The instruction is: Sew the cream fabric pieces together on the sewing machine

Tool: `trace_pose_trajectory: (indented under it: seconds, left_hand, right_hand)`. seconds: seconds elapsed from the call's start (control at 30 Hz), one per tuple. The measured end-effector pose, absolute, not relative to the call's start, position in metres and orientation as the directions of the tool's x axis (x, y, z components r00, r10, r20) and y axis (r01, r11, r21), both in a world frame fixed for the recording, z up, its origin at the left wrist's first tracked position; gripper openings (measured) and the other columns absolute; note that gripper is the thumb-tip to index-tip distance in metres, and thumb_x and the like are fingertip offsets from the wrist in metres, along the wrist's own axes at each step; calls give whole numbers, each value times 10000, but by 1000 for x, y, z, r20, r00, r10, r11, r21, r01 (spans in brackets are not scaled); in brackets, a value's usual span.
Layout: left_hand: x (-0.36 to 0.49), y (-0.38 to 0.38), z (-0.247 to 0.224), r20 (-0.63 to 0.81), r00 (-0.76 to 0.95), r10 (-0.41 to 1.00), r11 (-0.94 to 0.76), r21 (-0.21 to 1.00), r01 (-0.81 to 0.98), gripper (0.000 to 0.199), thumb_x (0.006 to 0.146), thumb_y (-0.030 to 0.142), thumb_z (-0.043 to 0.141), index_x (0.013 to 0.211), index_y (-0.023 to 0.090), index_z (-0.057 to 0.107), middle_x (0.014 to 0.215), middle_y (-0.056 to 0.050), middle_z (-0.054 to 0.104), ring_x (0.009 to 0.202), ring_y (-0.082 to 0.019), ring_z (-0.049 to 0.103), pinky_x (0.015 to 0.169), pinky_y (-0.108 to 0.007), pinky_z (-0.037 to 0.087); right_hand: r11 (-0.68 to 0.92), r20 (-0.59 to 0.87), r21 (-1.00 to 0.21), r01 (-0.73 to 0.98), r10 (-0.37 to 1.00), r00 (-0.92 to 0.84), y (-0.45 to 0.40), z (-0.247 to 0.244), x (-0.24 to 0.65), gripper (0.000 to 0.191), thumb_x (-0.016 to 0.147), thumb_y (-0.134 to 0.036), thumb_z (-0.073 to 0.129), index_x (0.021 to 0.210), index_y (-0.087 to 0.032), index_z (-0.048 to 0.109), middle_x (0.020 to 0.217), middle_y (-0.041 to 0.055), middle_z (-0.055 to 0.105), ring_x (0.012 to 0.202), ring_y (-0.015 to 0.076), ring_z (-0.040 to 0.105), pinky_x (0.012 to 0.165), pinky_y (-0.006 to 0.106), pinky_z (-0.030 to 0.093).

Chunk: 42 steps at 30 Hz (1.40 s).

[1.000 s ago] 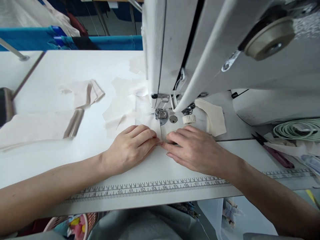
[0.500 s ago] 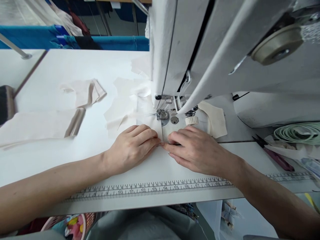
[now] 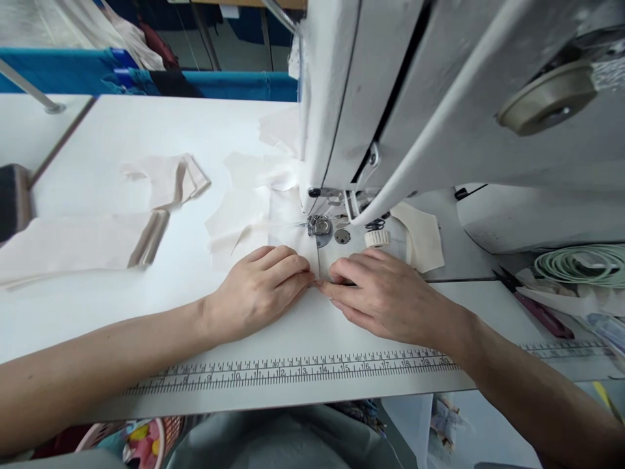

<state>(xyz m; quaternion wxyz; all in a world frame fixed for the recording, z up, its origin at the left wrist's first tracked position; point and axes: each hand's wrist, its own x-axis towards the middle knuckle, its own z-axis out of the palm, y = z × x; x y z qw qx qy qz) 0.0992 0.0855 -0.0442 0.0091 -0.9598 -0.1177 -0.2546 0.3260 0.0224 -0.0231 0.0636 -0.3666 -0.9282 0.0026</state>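
Note:
A pale fabric piece (image 3: 244, 215) lies on the white table with its right edge under the presser foot (image 3: 318, 225) of a sewing machine (image 3: 371, 98). My left hand (image 3: 266, 283) rests on the fabric's near corner, thumb and fingers pressed together on its edge. Just to the right, my right hand (image 3: 378, 293) has curled fingers, and its index fingertip meets the same corner beside the left fingertips. Both hands are in front of the presser foot. The fabric under the fingertips is mostly hidden.
Stacked pale pieces (image 3: 88, 241) and a folded piece (image 3: 170, 179) lie at the left. A cream piece (image 3: 422, 238) sits right of the needle area. Thread snips (image 3: 541, 312) and a green cord coil (image 3: 581, 264) are far right. A printed ruler (image 3: 293, 370) runs along the front edge.
The view has shifted slightly, moving the machine a little right in the picture. Both hands keep nearly the same place and hold at the fabric corner.

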Motion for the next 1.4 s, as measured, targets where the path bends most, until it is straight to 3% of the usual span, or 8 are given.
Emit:
trace_pose_trajectory:
  seconds: [0.5, 0.9, 1.4]
  left_hand:
    - [100, 86, -45, 491, 846, 209, -974, 28, 225, 108, 912, 117, 560, 999, 113, 625, 955, -74, 678, 867, -193, 603, 694, -307, 475]
    - [100, 84, -45, 487, 849, 206, -973, 11, 230, 114, 918, 112, 554, 1014, 107, 616, 959, -72, 683, 878, -191, 623, 726, -315, 514]
    - [100, 80, -44, 476, 858, 194, -974, -12, 227, 118, 933, 87, 504, 907, 98, 619, 951, -87, 675, 836, -187, 617, 718, -336, 542]
  right_hand:
    - [725, 102, -37, 688, 687, -719, 22, -22, 324, 214, 930, -149, 474, 1063, -166, 641, 890, 27, 589, 779, 145, 516, 745, 314, 341]
    - [749, 147, 36, 662, 651, -744, 21, -21, 323, 280, 935, -137, 465, 1158, -147, 634, 1217, 78, 629, 841, 161, 557, 742, 329, 385]
    - [752, 175, 35, 658, 644, -745, 18, -23, 319, 279, 929, -125, 463, 1138, -125, 648, 1131, 85, 670, 836, 160, 580, 749, 327, 416]
